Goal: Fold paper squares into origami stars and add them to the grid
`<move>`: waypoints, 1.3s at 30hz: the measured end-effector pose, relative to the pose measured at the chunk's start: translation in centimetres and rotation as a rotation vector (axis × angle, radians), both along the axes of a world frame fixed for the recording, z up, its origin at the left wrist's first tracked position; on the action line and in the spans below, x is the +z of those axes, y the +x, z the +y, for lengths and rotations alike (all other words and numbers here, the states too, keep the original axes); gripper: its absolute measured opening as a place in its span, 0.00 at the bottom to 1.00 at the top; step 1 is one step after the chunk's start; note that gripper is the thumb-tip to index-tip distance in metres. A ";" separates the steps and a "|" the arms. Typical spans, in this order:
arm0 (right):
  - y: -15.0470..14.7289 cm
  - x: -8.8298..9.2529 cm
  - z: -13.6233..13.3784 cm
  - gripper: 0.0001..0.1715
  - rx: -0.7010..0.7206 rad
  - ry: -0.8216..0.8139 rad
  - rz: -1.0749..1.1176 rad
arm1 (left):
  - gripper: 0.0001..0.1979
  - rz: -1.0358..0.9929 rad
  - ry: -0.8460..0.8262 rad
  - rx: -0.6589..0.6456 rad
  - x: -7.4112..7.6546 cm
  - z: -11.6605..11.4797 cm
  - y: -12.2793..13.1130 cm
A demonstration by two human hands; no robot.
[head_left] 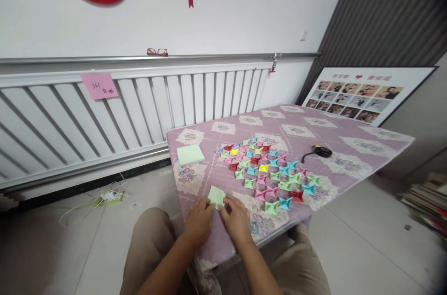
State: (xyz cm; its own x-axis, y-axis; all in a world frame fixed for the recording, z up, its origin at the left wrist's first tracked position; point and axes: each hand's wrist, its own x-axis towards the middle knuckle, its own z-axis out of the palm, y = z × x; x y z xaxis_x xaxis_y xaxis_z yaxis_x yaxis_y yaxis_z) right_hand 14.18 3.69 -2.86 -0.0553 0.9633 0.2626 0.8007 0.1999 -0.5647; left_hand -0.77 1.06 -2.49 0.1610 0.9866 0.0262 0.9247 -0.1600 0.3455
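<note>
Grip: both your hands were on one small green sheet (217, 196), with only a narrow strip of paper showing between them. Your left hand (199, 220) was on its left edge, thumb at the near side, fingers curled in close. Your right hand (236, 220) was on the opposite edge, thumb also near side, fingers bent. Thumbs sat just apart. Couldn't tell if you were pinching the paper or only pressing it; undersides of the fingers were hidden.

Landmark = folded-paper rows (264, 168). Sheet was left of their near end, apart from them. Right hand was the closer one to the rows, not touching. Pieces in the rows were green, blue, pink, red and yellow, points up, small gaps between most.

Around the rows: green paper stack (190, 154) was to their left, beyond your hands. Black coil (323, 151) was to their right. Purple tablecloth (216, 248) with pale floral diamonds ran under them. Radiator (209, 95) was behind them, pink note (100, 85) on its face, well left of the rows. Glasses (157, 52) rested up on the pipe, behind and left of the rows. Photo board (379, 90) leaned behind and right of them.
</note>
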 end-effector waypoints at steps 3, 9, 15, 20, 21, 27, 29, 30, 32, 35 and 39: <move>-0.2 0.0 -0.3 0.08 0.011 0.023 0.010 | 0.23 -0.014 0.020 -0.005 -0.1 0.0 -0.1; -0.5 -0.5 -0.9 0.02 -0.012 0.095 0.038 | 0.21 -0.066 0.082 -0.015 -1.6 0.1 -0.5; -0.5 -1.0 -1.5 0.07 -0.068 0.205 0.087 | 0.25 -0.315 0.389 0.088 -4.0 -0.1 -0.9; -0.6 -1.2 -1.9 0.11 -0.030 0.249 0.089 | 0.30 -0.280 0.596 0.075 -4.4 -0.4 -0.9; -0.6 -1.2 -2.0 0.11 -0.013 0.249 0.086 | 0.30 -0.252 0.628 0.055 -4.3 -0.4 -0.9; -0.1 -1.1 -3.1 0.09 0.109 0.213 0.053 | 0.21 -0.108 0.705 -0.097 -3.3 -1.1 -1.0; 0.1 -1.0 -3.5 0.08 0.149 0.191 0.037 | 0.18 -0.103 0.676 -0.149 -3.1 -1.1 -1.1; 0.2 -0.9 -3.6 0.07 0.170 0.179 0.029 | 0.17 -0.107 0.659 -0.172 -3.0 -1.1 -1.1; 0.4 -0.7 -3.9 0.08 0.217 0.154 0.011 | 0.16 -0.121 0.632 -0.209 -3.0 -1.1 -1.2; 0.8 -0.5 -4.2 0.16 0.279 0.122 -0.012 | 0.17 -0.150 0.602 -0.259 -2.9 -1.2 -1.3; 1.8 -0.6 -4.8 0.19 0.317 0.094 -0.031 | 0.18 -0.195 0.569 -0.279 -2.7 -1.7 -1.4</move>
